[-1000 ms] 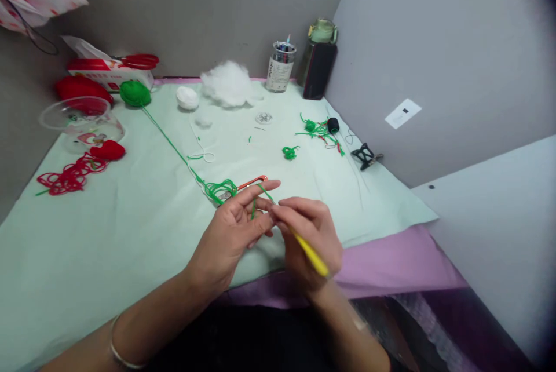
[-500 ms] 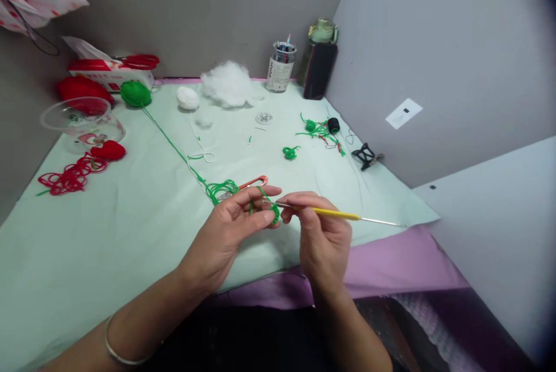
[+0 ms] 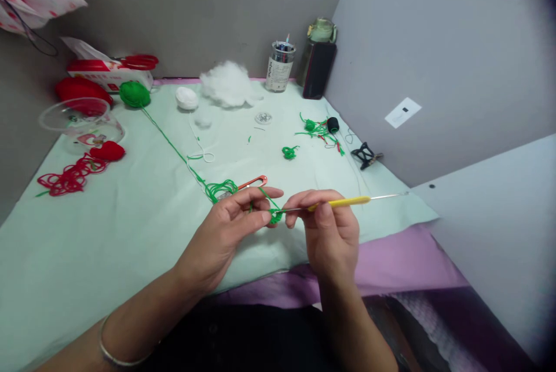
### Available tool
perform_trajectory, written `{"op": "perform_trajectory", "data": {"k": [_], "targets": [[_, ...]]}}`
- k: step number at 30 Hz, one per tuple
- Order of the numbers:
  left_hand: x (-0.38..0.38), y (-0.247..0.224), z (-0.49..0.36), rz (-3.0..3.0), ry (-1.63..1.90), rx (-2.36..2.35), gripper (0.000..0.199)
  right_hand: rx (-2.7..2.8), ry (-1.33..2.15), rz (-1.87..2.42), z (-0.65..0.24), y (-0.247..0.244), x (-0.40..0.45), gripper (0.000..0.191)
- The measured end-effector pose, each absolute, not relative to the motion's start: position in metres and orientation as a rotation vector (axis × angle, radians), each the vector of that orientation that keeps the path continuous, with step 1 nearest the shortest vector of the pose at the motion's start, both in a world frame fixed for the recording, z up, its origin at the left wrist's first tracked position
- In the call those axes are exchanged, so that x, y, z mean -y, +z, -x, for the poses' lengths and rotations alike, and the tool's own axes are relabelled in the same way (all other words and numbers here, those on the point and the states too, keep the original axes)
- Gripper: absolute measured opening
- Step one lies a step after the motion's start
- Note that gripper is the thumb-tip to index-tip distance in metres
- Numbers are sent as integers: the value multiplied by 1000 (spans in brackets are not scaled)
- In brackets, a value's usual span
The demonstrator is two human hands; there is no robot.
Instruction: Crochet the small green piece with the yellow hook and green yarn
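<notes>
Probably a partitioned craft desk, grey walls [image 3: 434, 42], yarn balls [image 3: 134, 94], stuffing [image 3: 228, 83], pen jar [image 3: 278, 66]

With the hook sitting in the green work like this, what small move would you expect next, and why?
Probably draw the crochet hook back rightward through the green loop. Its tip sits in the small piece pinched by the left hand, yarn runs taut over a finger, and the right hand grips the yellow handle.

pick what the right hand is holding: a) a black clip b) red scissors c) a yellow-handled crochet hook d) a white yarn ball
c: the right hand pinches a yellow-handled crochet hook whose tip meets the green yarn held by the left hand.
</notes>
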State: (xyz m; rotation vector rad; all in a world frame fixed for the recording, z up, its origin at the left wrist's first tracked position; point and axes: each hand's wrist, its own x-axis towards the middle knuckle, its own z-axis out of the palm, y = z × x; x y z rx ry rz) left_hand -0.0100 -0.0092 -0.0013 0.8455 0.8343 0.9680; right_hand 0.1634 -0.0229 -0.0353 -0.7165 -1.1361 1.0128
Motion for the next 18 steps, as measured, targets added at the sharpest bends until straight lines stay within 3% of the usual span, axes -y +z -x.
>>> {"op": "perform_trajectory", "data": {"k": [9,18], "targets": [[8,-5,10,-928,985,-879,16,1322,719,727,-163,-34,29,25],[8,-4,9,-945,1010,-875,19,1311,723,742,-161,-33,28,24]]}}
